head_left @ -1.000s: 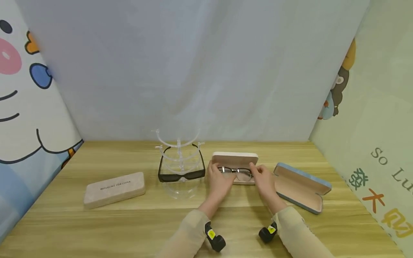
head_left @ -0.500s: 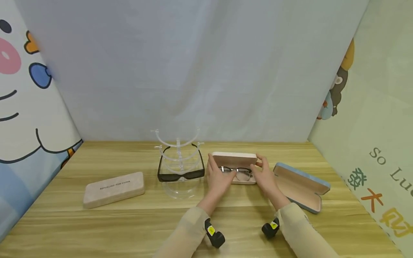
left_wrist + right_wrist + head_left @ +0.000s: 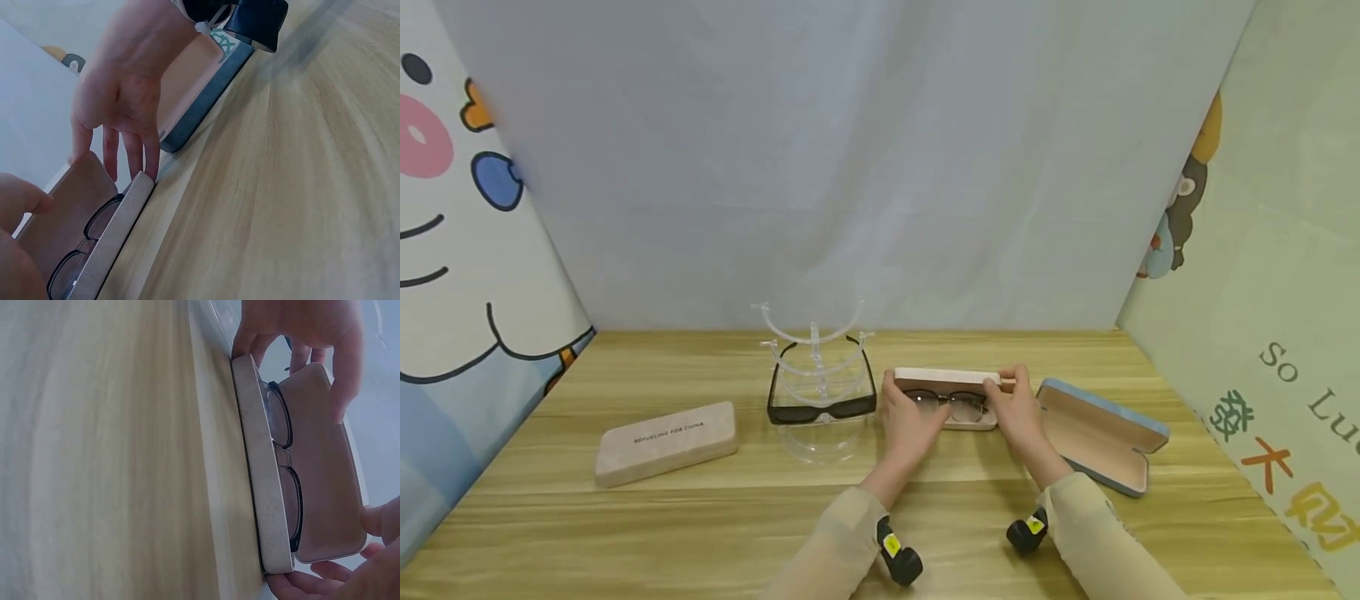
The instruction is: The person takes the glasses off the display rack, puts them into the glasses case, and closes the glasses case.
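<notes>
A white eyeglass case (image 3: 947, 375) lies with its lid partly raised, pinkish lining facing me. Inside it sit dark-rimmed eyeglasses (image 3: 297, 500), lenses towards the front wall. My left hand (image 3: 910, 429) holds the case's left end, fingers at the end wall and thumb by the lid. At the other end, my right hand (image 3: 1021, 417) grips the lid corner with its thumb on the inner edge, while other fingers touch the base's end wall. The left wrist view shows the right hand's fingertips at that end; the temples of the eyeglasses are hidden.
To the right lies an open blue eyeglass case (image 3: 1097, 433). A clear display stand (image 3: 816, 367) bearing black sunglasses (image 3: 822, 410) is left of my hands. Further left is a closed pale case (image 3: 666, 443). A grey-white cloth (image 3: 850, 167) hangs behind the wooden table (image 3: 700, 533).
The right hand has moved from the eyeglasses' side up to the lid corner. The lid has tilted forward and lower over the eyeglasses. My left hand stays at the left end.
</notes>
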`<state>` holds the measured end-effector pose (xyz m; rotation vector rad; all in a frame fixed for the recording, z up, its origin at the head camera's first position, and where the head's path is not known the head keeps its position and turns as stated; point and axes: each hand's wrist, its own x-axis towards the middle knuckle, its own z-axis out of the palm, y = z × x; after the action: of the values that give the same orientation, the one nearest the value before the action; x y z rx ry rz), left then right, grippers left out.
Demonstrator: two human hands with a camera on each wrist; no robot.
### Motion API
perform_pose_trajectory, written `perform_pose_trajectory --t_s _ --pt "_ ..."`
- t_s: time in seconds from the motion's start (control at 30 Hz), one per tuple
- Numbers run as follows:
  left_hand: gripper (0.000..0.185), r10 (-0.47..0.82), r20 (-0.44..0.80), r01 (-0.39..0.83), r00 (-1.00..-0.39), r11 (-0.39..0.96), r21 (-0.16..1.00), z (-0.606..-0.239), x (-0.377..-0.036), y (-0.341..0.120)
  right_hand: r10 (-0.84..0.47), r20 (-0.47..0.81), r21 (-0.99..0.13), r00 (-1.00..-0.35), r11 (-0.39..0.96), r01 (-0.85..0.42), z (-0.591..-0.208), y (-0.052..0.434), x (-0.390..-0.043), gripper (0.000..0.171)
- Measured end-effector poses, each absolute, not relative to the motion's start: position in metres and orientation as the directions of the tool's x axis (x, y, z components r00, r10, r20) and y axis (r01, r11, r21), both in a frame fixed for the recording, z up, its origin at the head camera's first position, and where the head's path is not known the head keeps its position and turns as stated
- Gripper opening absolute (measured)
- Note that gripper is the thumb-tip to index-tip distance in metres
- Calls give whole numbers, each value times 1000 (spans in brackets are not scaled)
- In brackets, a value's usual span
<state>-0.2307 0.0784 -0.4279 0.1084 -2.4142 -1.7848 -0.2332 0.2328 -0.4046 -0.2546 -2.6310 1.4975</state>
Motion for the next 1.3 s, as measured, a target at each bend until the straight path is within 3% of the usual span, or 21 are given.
perform_pose_trajectory --t_s 0.17,0.5,0.93,1.17,1.3 --pt "79 -181 53 -4 -982 299 954 -426 -233 77 217 1 -863 -976 494 109 -406 231 -233 38" --pt "54 -214 98 -12 -972 463 886 -422 -240 76 177 -14 -870 -984 483 99 -407 231 -229 41" --pt "49 -237 109 -7 -965 439 898 -424 -234 74 121 -37 -914 -992 397 83 -409 238 -225 41" --pt "40 -161 121 17 -980 533 846 -427 -226 75 73 -42 -804 -996 590 77 -413 245 -222 28" --pt "39 -152 124 23 -981 538 843 -428 -222 77 73 -49 -774 -996 627 84 -415 244 -220 26"
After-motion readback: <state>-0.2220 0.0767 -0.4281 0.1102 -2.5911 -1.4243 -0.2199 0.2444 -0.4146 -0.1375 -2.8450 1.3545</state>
